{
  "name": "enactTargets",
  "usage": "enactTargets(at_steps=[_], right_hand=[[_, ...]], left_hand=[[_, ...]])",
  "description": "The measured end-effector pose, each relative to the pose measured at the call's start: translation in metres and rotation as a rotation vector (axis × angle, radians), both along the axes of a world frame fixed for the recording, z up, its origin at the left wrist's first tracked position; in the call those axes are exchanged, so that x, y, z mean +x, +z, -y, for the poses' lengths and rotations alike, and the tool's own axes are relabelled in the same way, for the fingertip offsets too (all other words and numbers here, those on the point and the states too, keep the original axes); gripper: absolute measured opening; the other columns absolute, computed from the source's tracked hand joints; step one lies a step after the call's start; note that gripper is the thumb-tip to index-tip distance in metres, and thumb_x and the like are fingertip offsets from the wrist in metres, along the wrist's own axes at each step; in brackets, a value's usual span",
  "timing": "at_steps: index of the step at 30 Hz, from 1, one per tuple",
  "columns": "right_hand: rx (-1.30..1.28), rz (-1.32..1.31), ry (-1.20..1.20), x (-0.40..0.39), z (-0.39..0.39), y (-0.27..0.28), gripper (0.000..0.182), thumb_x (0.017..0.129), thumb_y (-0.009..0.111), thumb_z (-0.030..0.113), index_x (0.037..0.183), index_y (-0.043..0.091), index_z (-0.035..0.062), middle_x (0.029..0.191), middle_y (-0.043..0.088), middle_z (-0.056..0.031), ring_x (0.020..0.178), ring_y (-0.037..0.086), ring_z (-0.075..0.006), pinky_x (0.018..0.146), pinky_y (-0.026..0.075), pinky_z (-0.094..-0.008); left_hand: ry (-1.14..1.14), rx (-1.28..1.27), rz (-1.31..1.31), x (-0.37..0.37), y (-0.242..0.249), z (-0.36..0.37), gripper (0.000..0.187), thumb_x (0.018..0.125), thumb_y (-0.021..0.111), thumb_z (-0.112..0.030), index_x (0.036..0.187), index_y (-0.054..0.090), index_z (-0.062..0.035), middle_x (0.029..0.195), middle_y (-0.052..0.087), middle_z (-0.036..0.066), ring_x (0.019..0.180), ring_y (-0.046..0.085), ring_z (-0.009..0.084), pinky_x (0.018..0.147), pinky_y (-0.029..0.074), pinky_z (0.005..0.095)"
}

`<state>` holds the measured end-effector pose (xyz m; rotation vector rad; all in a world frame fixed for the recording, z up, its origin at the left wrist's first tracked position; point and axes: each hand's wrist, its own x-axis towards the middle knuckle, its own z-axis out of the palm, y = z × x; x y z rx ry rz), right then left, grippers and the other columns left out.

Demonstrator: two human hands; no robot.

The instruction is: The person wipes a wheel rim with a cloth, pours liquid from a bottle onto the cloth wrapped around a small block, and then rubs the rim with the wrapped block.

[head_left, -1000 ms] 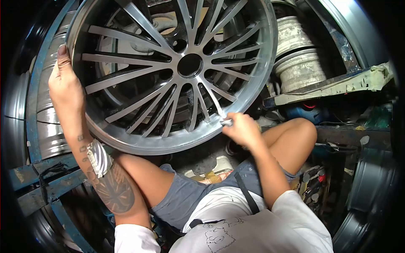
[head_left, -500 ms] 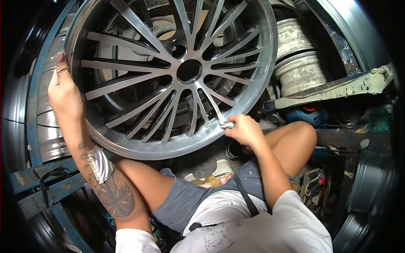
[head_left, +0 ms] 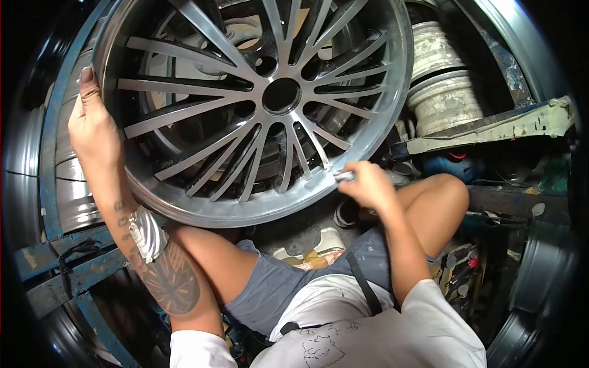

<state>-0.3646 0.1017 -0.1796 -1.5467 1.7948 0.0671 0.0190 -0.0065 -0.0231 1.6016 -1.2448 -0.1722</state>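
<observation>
A large multi-spoke alloy wheel (head_left: 258, 98) leans over my legs, its face toward me. My left hand (head_left: 97, 132) is wrapped round the wheel's left edge, with the thumb up along the outer lip and the other fingers hidden behind it. At the lower right of the rim, my right hand (head_left: 372, 186) pinches a small folded grey piece (head_left: 345, 176), perhaps sandpaper or cloth. That piece touches the inner lip near the spoke ends. The lip there looks dull grey, while the spoke faces are bright with dark gaps between them.
Worn, paint-spattered wheels (head_left: 446, 101) are stacked at the right beside a ledge covered with masking tape (head_left: 491, 130). A blue metal frame (head_left: 49, 178) with shiny rims runs along the left. Below right lies a clutter of tools (head_left: 460, 270).
The wheel sits slightly higher and farther right in view, partly from a camera shift. My right hand has slid a little to the right along the lip. My left hand keeps its hold.
</observation>
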Motion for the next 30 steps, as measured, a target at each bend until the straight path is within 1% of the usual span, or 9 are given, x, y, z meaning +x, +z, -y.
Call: enactTargets(at_steps=[5,9,11,13,16,17,20,26,30], right_hand=[[-0.055,-0.032,0.135,0.053,-0.031,-0.003,0.037,0.080,0.074,0.033,0.113,0.077,0.0165,0.100,0.075,-0.0231,0.098,0.074,-0.0370,0.085,0.059,-0.0484],[-0.030,-0.028,0.033,-0.002,0.004,0.007,0.040,0.079,0.075,0.031,0.114,0.076,0.0119,0.103,0.075,-0.0236,0.098,0.074,-0.0381,0.087,0.059,-0.0483],[-0.102,-0.089,0.102,0.018,-0.009,-0.001,0.041,0.079,0.076,0.031,0.115,0.076,0.0112,0.100,0.076,-0.0223,0.097,0.074,-0.0374,0.087,0.059,-0.0484],[-0.097,-0.081,0.184,0.043,-0.024,-0.009,0.041,0.079,0.077,0.032,0.115,0.077,0.0123,0.095,0.076,-0.0215,0.095,0.075,-0.0359,0.085,0.059,-0.0475],[-0.058,-0.052,0.097,0.010,-0.001,-0.001,0.039,0.079,0.077,0.031,0.113,0.077,0.0135,0.094,0.076,-0.0211,0.094,0.075,-0.0351,0.084,0.060,-0.0469],[0.093,-0.018,0.029,0.005,0.012,0.012,0.038,0.079,0.076,0.031,0.114,0.077,0.0156,0.094,0.076,-0.0216,0.094,0.075,-0.0348,0.084,0.060,-0.0473],[-0.103,-0.112,0.160,0.030,-0.015,-0.001,0.038,0.077,0.076,0.032,0.112,0.078,0.0157,0.095,0.075,-0.0230,0.095,0.075,-0.0352,0.085,0.059,-0.0472],[0.076,-0.014,-0.001,0.002,0.014,0.012,0.041,0.079,0.076,0.032,0.116,0.077,0.0140,0.099,0.076,-0.0226,0.098,0.074,-0.0366,0.088,0.058,-0.0480],[-0.009,-0.120,0.160,0.037,-0.005,0.008,0.043,0.081,0.076,0.033,0.120,0.075,0.0133,0.107,0.075,-0.0246,0.104,0.072,-0.0393,0.094,0.057,-0.0485]], left_hand=[[0.031,-0.003,0.004,-0.006,0.003,-0.002,0.069,0.106,0.050,-0.059,0.126,0.071,0.0030,0.111,0.076,0.013,0.104,0.067,0.0200,0.098,0.048,0.0311],[-0.025,-0.005,-0.022,0.009,-0.007,0.004,0.067,0.106,0.051,-0.057,0.128,0.071,0.0026,0.113,0.077,0.012,0.105,0.067,0.0196,0.098,0.048,0.0313],[0.093,0.043,0.094,0.005,-0.001,0.002,0.065,0.106,0.052,-0.056,0.129,0.070,0.0023,0.115,0.077,0.012,0.107,0.067,0.0193,0.099,0.047,0.0314],[0.023,0.005,0.022,0.002,-0.002,0.002,0.064,0.106,0.054,-0.056,0.128,0.070,0.0022,0.114,0.077,0.012,0.107,0.067,0.0194,0.099,0.047,0.0317],[0.011,-0.122,0.078,0.009,-0.011,0.008,0.065,0.104,0.055,-0.058,0.127,0.071,0.0011,0.115,0.077,0.014,0.109,0.067,0.0201,0.099,0.047,0.0316],[0.019,-0.052,0.053,0.006,-0.006,0.004,0.066,0.104,0.055,-0.060,0.128,0.071,-0.0003,0.118,0.076,0.016,0.112,0.067,0.0202,0.100,0.047,0.0320],[0.029,0.010,0.001,-0.003,0.002,-0.002,0.072,0.101,0.054,-0.065,0.126,0.072,-0.0006,0.112,0.077,0.017,0.107,0.069,0.0217,0.098,0.049,0.0338],[0.058,0.093,0.010,-0.001,0.003,-0.005,0.073,0.100,0.051,-0.070,0.124,0.075,-0.0058,0.104,0.077,0.017,0.103,0.070,0.0230,0.096,0.050,0.0363],[0.141,0.126,0.079,-0.010,0.009,-0.008,0.071,0.100,0.050,-0.070,0.124,0.075,-0.0083,0.106,0.077,0.018,0.104,0.070,0.0258,0.096,0.050,0.0379]])
